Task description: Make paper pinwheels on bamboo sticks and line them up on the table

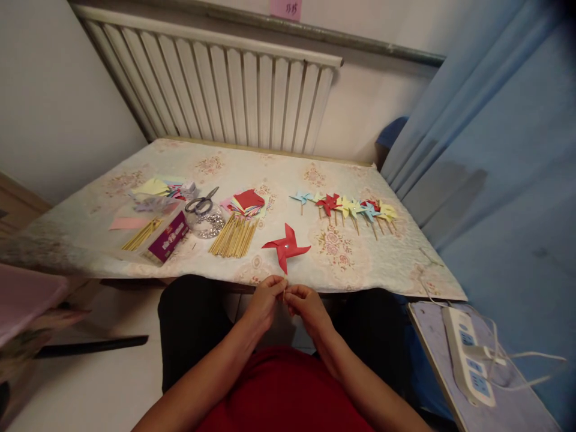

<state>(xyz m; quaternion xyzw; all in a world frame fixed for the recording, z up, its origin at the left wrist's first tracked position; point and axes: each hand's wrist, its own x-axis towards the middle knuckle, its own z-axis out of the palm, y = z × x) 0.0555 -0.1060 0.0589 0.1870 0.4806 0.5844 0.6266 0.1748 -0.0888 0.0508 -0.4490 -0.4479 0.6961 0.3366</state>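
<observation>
A red paper pinwheel (288, 246) with a small shiny fastener at its centre stands upright at the table's front edge. Its stick is pinched in the fingers of my left hand (266, 300). Just beside it, my right hand (306, 305) has its fingers closed on the lower part of the same stick, which the fingers mostly hide. Beyond the hands, to the left, lie a row of bare wooden sticks (234, 236) and a stack of coloured paper squares (248, 203). Several finished pinwheels (330, 204) in red, yellow and blue lie in a row on the right.
Scissors (199, 205) rest on a clear tub of shiny fasteners (207, 225). Left of these is a purple-labelled box (167, 240) with more sticks. A flowered cloth (288, 165) covers the table below a radiator (252, 90). A power strip (468, 354) with cables sits at lower right.
</observation>
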